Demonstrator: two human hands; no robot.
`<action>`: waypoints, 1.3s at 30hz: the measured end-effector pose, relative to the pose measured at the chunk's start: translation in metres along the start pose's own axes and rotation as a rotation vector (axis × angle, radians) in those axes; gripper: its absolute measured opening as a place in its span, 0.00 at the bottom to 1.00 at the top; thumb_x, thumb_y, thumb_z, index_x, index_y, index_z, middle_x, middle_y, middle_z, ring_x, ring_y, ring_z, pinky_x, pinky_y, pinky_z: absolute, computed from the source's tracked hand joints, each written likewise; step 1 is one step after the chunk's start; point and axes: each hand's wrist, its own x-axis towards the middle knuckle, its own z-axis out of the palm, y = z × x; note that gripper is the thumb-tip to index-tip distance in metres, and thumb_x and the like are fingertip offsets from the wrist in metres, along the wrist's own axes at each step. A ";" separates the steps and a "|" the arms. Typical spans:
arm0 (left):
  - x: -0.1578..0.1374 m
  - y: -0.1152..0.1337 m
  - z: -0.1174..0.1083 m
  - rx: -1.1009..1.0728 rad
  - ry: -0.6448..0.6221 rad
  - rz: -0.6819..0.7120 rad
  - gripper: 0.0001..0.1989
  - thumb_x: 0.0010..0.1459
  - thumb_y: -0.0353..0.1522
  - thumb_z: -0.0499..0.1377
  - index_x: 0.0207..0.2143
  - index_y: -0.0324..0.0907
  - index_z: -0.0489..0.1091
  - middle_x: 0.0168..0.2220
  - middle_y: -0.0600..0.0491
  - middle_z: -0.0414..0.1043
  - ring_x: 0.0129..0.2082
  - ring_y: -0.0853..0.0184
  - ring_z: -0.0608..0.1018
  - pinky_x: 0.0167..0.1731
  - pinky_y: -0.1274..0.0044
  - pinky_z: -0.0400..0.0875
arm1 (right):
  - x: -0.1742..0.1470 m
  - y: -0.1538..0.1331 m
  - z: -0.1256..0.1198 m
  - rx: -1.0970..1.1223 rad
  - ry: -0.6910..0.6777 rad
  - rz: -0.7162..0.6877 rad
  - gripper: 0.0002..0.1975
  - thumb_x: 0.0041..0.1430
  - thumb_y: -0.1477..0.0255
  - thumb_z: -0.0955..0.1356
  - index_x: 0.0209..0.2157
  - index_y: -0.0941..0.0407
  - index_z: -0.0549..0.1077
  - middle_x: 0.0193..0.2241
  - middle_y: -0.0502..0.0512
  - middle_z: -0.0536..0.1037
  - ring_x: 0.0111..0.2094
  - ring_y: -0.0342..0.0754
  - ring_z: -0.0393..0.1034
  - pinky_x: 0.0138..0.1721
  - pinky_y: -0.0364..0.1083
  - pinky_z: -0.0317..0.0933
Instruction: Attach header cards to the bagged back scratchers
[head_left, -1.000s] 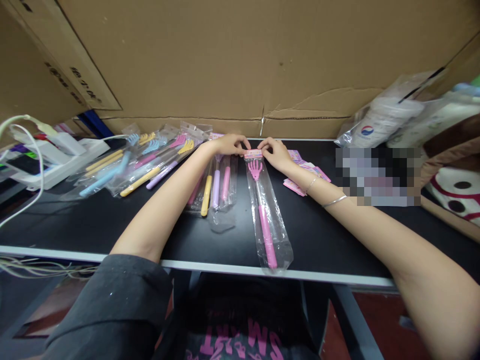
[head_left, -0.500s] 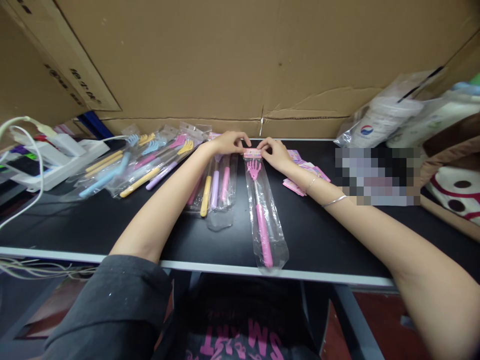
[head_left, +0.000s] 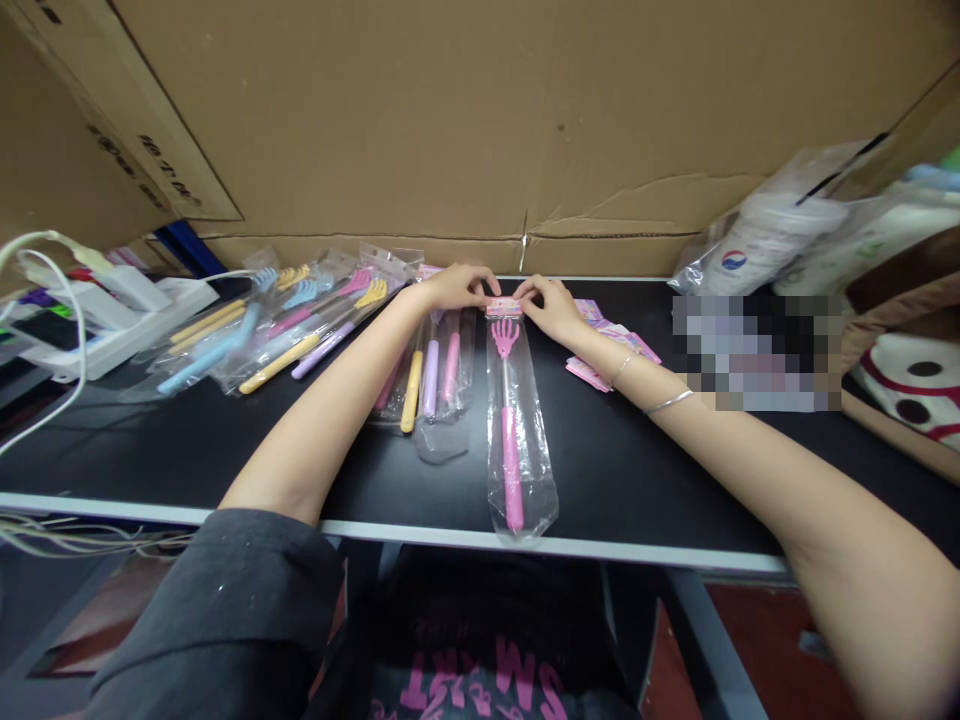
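A pink back scratcher (head_left: 511,450) with a hand-shaped head lies in a clear plastic bag (head_left: 538,490) in front of me, its handle end toward the table's near edge. Across the bag's top sits a pink printed header card (head_left: 504,307). My left hand (head_left: 459,287) pinches the card's left end between thumb and finger. At its right end, my right hand (head_left: 553,308) is pinched on the same card. Left of this bag lie several more bagged back scratchers (head_left: 430,380) in yellow, purple and pink, partly under my left wrist. Beside my right wrist is a loose pile of pink cards (head_left: 592,373).
Further left are more bagged back scratchers (head_left: 280,362) and a white power strip (head_left: 135,325) with cables. At the right stand a plastic-wrapped cup (head_left: 780,240) and a brown-handled bag (head_left: 911,370). Cardboard (head_left: 450,130) walls the back of the black table (head_left: 225,455).
The lower end of the bagged pink back scratcher has swung left, so it lies straighter. Both hands keep their hold on the header card and have hardly moved.
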 end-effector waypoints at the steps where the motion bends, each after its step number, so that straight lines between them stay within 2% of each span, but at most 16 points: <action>1: 0.000 0.000 0.000 0.005 0.000 -0.006 0.18 0.53 0.34 0.61 0.46 0.37 0.74 0.28 0.55 0.76 0.28 0.72 0.75 0.32 0.81 0.64 | 0.000 0.000 0.000 -0.001 0.000 0.002 0.06 0.54 0.77 0.65 0.33 0.53 0.72 0.33 0.52 0.81 0.41 0.53 0.71 0.53 0.56 0.58; 39: -0.002 0.003 0.000 0.023 -0.004 -0.004 0.17 0.54 0.33 0.59 0.47 0.38 0.73 0.30 0.54 0.77 0.29 0.72 0.75 0.34 0.81 0.66 | 0.000 0.000 0.000 -0.028 -0.022 -0.017 0.08 0.57 0.76 0.63 0.34 0.53 0.73 0.34 0.52 0.80 0.42 0.53 0.70 0.54 0.57 0.57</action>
